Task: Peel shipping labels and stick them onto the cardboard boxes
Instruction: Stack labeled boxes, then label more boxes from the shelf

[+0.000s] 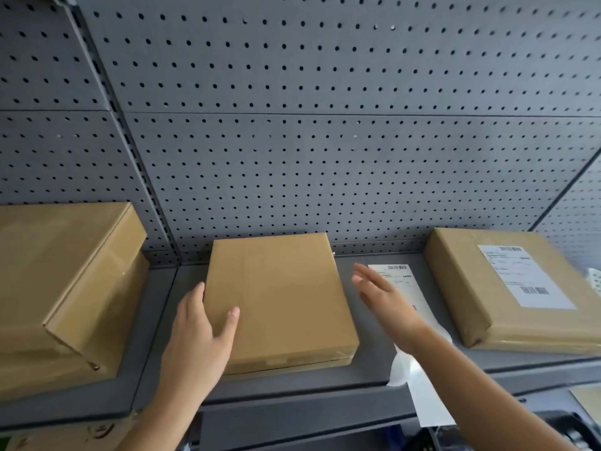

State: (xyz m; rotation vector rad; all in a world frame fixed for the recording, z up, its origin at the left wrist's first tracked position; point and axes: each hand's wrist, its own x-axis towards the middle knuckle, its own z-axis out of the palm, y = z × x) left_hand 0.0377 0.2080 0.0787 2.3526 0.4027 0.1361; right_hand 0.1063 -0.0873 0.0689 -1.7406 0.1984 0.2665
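A flat brown cardboard box [279, 301] with a bare top lies in the middle of the grey shelf [292, 390]. My left hand [201, 330] grips its left edge, thumb on top. My right hand [383, 297] hovers open just right of the box, above a loose white shipping label [398, 275] that lies on the shelf. A strip of white backing paper [422, 398] hangs over the shelf's front edge under my right forearm. On the right stands another box [487, 307] with a label [523, 275] stuck on top.
A larger cardboard box [65, 288] sits at the left on the neighbouring shelf section. A grey pegboard wall [325, 125] rises behind the shelf. Below the shelf at the right are dark objects and a piece of cardboard [588, 402].
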